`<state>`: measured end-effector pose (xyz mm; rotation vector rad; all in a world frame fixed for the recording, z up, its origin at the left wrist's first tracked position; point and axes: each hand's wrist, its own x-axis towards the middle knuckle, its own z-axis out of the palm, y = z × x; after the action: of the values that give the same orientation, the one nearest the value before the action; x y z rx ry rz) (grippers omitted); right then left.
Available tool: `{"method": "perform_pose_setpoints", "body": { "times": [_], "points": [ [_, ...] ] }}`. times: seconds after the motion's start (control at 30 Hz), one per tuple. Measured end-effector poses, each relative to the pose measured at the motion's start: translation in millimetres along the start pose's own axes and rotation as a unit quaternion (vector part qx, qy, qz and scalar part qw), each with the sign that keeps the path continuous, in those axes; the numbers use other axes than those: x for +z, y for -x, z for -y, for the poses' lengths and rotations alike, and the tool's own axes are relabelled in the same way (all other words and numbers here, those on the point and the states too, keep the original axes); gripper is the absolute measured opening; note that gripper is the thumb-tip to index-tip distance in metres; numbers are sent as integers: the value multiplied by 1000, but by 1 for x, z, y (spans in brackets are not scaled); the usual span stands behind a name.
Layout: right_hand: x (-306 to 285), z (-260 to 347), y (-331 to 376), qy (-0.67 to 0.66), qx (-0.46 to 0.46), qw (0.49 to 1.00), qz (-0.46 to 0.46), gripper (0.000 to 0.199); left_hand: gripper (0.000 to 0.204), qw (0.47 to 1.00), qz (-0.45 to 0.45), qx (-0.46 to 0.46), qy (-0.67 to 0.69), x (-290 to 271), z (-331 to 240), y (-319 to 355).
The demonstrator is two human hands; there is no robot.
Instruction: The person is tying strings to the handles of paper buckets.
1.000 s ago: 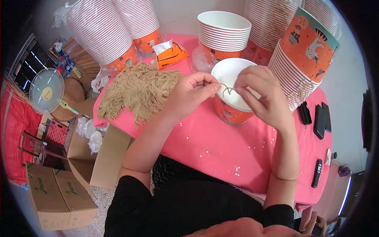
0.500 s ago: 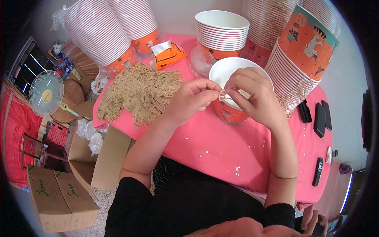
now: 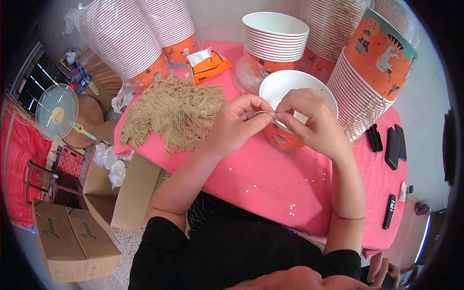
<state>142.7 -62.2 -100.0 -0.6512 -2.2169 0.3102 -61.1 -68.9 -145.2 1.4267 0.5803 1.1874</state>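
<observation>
Over the near rim of an orange paper bucket with a white inside [image 3: 284, 141], my two hands meet at the fingertips. My left hand [image 3: 240, 124] pinches a thin tan string [image 3: 262, 112] between thumb and forefinger. Opposite it, my right hand [image 3: 311, 118] pinches the string's other part, its thumb and forefinger close to the left ones. Whether there is a knot between the fingertips is too small to tell. Left of my left hand lies a large heap of tan strings [image 3: 174, 116] on the pink tablecloth [image 3: 261, 166].
An orange tissue pack [image 3: 209, 68] lies behind the strings. Nested bucket stacks stand at the back left [image 3: 121, 41], back middle [image 3: 275, 41] and right [image 3: 360, 94], where strings hang down. Dark phones [image 3: 392, 147] and small white dots lie rightward. Cardboard boxes [image 3: 75, 244] and a fan [image 3: 57, 113] stand left.
The small open loop of string between my fingertips has closed up, and the string now runs flat along my left fingers. Both hands stay over the bucket's rim.
</observation>
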Motion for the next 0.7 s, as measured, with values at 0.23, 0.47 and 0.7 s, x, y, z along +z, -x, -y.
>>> {"method": "perform_pose_setpoints", "body": {
  "times": [0.23,0.47,0.7],
  "points": [
    [1,-3,1,-51,32,998,4,10,16,997,-12,78,-1,9,9,1],
    [-5,1,4,-124,153,980,21,12,13,997,-3,76,-15,9,8,0],
    [5,2,-1,-90,42,995,-13,9,9,980,16,-109,168,4,-1,-2]
  ]
}}
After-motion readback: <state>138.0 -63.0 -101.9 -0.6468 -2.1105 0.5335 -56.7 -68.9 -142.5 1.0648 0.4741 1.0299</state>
